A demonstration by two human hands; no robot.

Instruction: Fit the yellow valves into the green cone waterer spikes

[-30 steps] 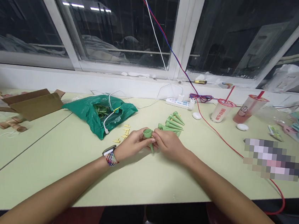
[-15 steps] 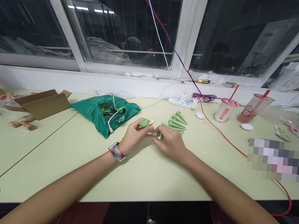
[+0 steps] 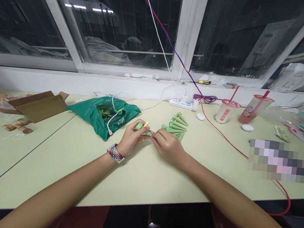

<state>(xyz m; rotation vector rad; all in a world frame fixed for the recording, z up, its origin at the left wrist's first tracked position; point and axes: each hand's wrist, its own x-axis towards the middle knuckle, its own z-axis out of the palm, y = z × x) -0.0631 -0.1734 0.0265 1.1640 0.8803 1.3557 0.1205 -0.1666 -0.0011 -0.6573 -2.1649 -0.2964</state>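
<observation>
My left hand (image 3: 131, 138) is shut around a green plastic spike (image 3: 139, 126) with a small yellow plastic piece (image 3: 146, 124) showing at its upper end. My right hand (image 3: 168, 146) is beside it, its fingertips meeting the left fingers near the spike's narrow end, so its grip is hidden. Just beyond my right hand lie several similar green spikes (image 3: 175, 125) in a fanned group on the pale green table (image 3: 145, 175). A few yellow bits show beneath my left fingers.
A green plastic bag (image 3: 97, 117) holding green parts and a white cable lies to the left, past a flattened cardboard box (image 3: 38, 107). Farther back stand a power strip (image 3: 182, 104), two drink cups (image 3: 225, 111) (image 3: 254, 109) and a red cable (image 3: 227, 143).
The green piece has tilted lower in my left hand, and a yellow piece now shows at its top. Both hands sit lower and closer to the table.
</observation>
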